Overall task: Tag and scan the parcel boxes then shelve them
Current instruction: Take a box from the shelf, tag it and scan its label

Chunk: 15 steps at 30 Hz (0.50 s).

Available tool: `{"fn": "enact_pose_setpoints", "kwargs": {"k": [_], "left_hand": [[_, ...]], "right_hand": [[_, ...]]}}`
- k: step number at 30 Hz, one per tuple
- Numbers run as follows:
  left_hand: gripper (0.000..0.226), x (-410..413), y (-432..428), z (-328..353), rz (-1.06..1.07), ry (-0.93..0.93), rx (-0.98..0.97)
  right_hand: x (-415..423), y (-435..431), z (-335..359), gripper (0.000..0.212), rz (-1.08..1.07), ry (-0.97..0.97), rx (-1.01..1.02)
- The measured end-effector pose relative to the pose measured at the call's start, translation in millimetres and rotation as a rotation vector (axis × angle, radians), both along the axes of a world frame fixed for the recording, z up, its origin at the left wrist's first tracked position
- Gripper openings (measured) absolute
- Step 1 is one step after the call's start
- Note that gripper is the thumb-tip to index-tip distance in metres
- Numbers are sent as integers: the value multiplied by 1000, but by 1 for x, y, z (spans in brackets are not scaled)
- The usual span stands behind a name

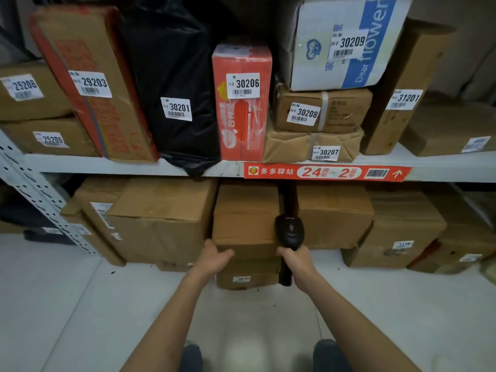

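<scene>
Floor (pixel 107 304) under shelf (pixel 107 165) | left hand (pixel 217 257) grips box (pixel 245 218) corner | right hand (pixel 295 260) holds scanner (pixel 290 232) against box

Fingers of the left hand (pixel 218 255) go out of sight under the box (pixel 245 213), so no idea how they sit. Right hand (pixel 294 260) covers the middle of the scanner (pixel 290 232) handle. Label (pixel 241 279) on the carton (pixel 259 267) underneath is way too blurry to read, same with the sticker (pixel 476 144) far right. Black bag (pixel 171 76) and white box (pixel 316 68) are both chopped off by the top edge.
</scene>
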<state>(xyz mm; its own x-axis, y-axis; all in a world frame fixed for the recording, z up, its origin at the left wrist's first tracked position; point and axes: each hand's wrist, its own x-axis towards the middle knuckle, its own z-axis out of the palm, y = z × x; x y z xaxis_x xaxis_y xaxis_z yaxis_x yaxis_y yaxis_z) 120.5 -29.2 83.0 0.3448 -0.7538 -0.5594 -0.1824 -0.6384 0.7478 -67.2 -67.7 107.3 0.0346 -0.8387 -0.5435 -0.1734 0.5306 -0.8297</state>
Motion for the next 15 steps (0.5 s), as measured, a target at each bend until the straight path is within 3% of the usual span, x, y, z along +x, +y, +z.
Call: {"fn": "enact_pose_setpoints", "kwargs": {"k": [5,15], "left_hand": [[86,-8,2,-5,78,27,-80],[48,-35,48,29,89,64,-254]], "right_hand": [[5,-1,-4,17,-12,-23,27],[-31,24,26,16,5,-2,27]]}}
